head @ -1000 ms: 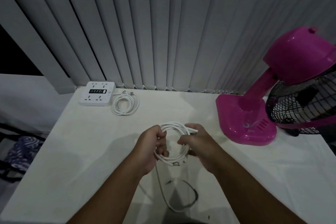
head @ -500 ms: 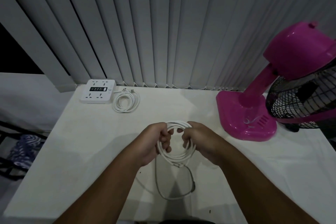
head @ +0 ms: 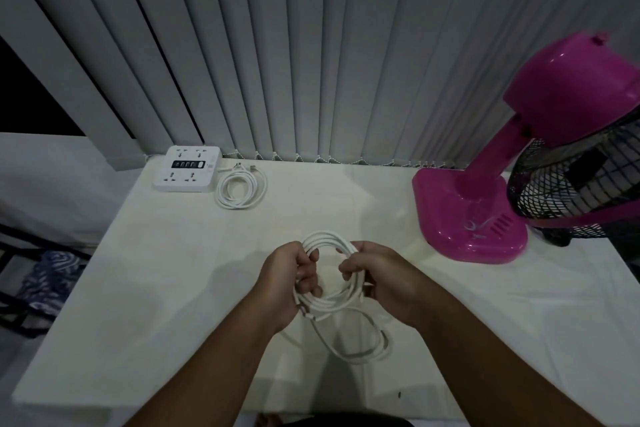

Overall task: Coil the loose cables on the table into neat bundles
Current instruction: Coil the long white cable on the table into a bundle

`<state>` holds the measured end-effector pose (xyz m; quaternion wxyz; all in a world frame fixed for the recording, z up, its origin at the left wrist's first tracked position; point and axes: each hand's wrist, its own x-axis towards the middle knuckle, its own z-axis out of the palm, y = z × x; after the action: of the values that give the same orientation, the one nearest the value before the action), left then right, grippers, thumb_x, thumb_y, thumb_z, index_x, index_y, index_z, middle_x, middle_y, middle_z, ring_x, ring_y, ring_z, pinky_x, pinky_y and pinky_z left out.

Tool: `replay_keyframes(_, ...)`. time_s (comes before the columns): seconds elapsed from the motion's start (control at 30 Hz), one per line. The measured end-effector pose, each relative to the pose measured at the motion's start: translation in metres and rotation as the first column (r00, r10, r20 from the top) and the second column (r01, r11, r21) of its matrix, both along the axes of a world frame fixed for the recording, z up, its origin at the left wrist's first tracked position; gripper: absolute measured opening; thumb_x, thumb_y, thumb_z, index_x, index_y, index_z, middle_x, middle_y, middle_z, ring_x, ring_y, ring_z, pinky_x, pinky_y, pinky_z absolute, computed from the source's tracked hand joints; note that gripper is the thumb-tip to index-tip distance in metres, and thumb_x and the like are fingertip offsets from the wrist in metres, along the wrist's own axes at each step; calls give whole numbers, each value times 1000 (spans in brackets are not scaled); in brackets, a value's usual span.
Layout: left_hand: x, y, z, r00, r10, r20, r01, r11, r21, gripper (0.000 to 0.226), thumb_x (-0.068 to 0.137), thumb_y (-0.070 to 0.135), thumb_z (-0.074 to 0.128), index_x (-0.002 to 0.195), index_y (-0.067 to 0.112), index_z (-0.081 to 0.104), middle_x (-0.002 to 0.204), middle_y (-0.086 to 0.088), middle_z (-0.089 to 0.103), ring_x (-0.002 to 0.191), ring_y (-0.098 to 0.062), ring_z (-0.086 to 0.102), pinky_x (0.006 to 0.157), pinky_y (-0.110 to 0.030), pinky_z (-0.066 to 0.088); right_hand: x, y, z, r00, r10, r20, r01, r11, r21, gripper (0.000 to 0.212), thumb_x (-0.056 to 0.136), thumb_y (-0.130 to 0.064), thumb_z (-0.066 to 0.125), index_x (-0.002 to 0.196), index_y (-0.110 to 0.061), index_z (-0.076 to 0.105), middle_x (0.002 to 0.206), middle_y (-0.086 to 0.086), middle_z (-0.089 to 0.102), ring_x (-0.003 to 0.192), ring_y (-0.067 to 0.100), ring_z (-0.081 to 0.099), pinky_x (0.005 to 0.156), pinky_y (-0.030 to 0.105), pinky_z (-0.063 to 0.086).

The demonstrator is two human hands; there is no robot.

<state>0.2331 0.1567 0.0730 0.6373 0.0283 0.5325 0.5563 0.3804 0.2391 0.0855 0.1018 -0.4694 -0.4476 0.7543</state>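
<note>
Cable coil (head: 325,238) partly hidden in grip; fan cage (head: 571,194) cut by right edge.

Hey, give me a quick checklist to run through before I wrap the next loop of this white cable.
1. Left hand grips the coil: ok.
2. Right hand grips the coil's opposite side: ok.
3. Loose tail wound in: not ok, a loop trails below the hands.
4. Tail free of knots: cannot tell.
5. Pink fan apart from the coil: ok, it stands off to the right.
6. Finished bundle lying neat beside the power strip: ok.
</note>
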Motion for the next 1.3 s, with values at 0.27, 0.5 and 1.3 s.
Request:
replay_keyframes(0.27, 2, 2, 2, 973, -159, -168, 169, 985, 45, 27, 84, 12, 48, 101, 8, 69, 72, -6, 63, 65, -21, 61, 65, -33, 43, -10, 5, 0, 931, -361, -58, 342, 915, -213, 14, 84, 1, 41, 78, -8, 50, 56, 2, 35, 46, 16, 30, 52, 30, 31)
replay_keyframes(0.5, 20, 3, -9, 993, 91, -69, -87, 994, 63, 18, 77, 6, 44, 87, 5, 59, 56, -5, 56, 57, -24, 65, 61, -30, 53, -13, -13, -13, 870, -492, -30, 452, 819, -353, 15, 90, -2, 40, 79, -10, 48, 65, 6, 41, 62, 23, 42, 70, 36, 40)
replay_keyframes(1.3, 15, 6, -11, 993, 106, -48, -103, 993, 56, 15, 78, 5, 38, 83, 6, 53, 50, 0, 37, 41, -17, 40, 59, -33, 43, -16, -11, -17, 931, -287, 224, 305, 951, -51, 17, 83, -4, 55, 94, -10, 66, 84, 6, 62, 76, 23, 59, 70, 34, 47)
